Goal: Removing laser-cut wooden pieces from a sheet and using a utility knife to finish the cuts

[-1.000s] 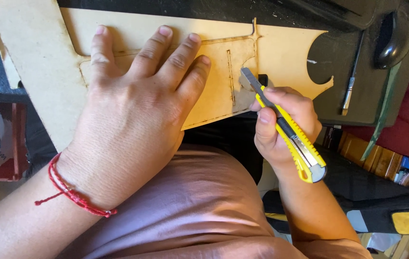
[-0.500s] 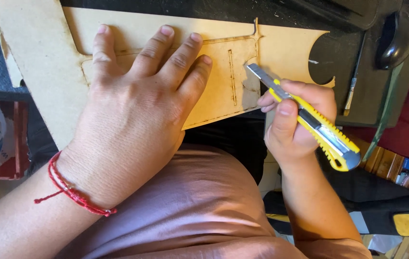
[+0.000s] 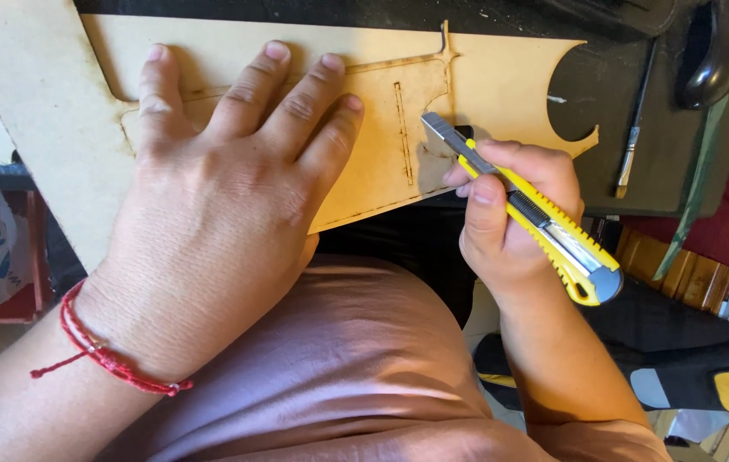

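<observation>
A thin tan laser-cut wooden sheet lies on a dark work surface, with scorched cut lines, a slot and a round cut-out at its right. My left hand lies flat on the sheet, fingers spread, and presses it down; a red string bracelet is on that wrist. My right hand grips a yellow utility knife. The knife's metal tip rests on the sheet near its lower edge, just right of the slot.
A small paintbrush lies on the dark surface to the right of the sheet. A black rounded object sits at the top right. A red crate stands at the left. My lap in pinkish cloth is below.
My right hand turned the knife from steep to more slanted and shifted it slightly right and up along the sheet's lower edge. The left hand stayed pressed on the sheet.
</observation>
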